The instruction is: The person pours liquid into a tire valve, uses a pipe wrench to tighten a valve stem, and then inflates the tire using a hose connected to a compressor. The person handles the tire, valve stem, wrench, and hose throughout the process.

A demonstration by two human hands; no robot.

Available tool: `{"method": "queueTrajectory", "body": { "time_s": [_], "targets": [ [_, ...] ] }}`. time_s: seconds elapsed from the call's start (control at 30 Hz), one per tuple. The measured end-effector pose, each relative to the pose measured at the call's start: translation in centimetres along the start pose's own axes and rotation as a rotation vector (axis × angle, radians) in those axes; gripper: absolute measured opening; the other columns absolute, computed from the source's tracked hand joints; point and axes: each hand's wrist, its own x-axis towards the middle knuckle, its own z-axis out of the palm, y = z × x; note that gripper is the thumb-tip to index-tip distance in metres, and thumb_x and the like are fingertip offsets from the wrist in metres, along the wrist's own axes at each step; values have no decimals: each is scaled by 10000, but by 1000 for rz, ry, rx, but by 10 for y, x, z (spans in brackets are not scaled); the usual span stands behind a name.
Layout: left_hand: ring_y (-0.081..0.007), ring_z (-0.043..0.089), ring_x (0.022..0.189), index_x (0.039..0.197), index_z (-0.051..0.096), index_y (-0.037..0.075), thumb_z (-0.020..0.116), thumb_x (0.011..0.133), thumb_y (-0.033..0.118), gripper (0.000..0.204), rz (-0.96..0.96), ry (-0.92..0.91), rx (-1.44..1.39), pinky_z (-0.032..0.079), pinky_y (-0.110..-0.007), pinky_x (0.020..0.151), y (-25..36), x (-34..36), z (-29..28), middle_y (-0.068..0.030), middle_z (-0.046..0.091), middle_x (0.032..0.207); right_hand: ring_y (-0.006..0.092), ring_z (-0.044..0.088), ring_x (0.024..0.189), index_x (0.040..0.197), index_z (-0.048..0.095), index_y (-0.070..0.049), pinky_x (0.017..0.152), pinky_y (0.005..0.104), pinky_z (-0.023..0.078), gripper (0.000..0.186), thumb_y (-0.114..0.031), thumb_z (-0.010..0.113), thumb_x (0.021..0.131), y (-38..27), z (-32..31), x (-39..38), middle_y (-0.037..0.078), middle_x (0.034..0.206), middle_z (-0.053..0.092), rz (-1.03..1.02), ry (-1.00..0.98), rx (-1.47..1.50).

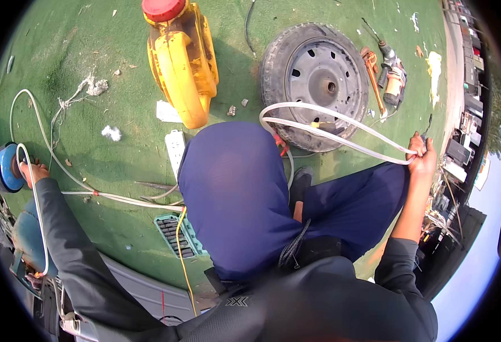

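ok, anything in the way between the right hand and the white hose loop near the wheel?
Nothing visible: the right hand already grips the white hose directly. The loop overlaps the lower part of the wheel in view; the orange pipe wrench and drill lie off to one side.

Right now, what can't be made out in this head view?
In the head view:
White tubing inside the right hand: covered by the hand itself.
Left hand at the blue device: grip too small and dark to read.
Green case: partly behind the leg.
Red cap: cut off by the upper edge.
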Motion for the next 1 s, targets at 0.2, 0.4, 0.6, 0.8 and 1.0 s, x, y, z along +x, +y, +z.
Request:
{"method": "queueTrajectory", "body": {
  "time_s": [0.2,0.4,0.6,0.8,1.0],
  "targets": [
    [-153,382,515,1158,656,139,522,962,324,301,-201,-285,-113,310,-280,448,-9,71,13,-173,704,963,98,358,538,1191,499,56,438,250,287,440,-361,549,1059,36,8,-7,18,759,439,-25,-16,63],
    [-200,468,621,1221,583,2,406,945,324,460,-322,-466,-202,366,-280,494,-27,67,9,-211,676,1351,87,385,541,1170,527,45,444,243,311,367,-301,525,1049,89,11,-20,12,784,472,27,-75,96],
    [-147,306,544,956,534,82,427,1017,285,238,-296,-478,-82,294,-290,467,11,-9,28,-37,404,849,77,406,537,1115,534,16,442,239,323,315,-290,519,1046,129,25,-20,2,775,479,74,-123,106],
    [-46,251,495,1071,605,99,604,1044,307,210,-186,-893,10,198,-235,409,69,-353,1,72,325,657,74,393,521,916,473,-51,424,229,306,306,-309,518,1074,152,57,4,6,756,456,96,-235,207],
    [-31,361,542,1146,652,-13,677,1014,224,272,264,-1601,65,287,-200,465,162,-603,-8,31,480,692,89,420,507,965,480,-87,420,246,311,251,-312,514,1071,190,100,19,-1,734,478,74,-152,90]
  ]
}}
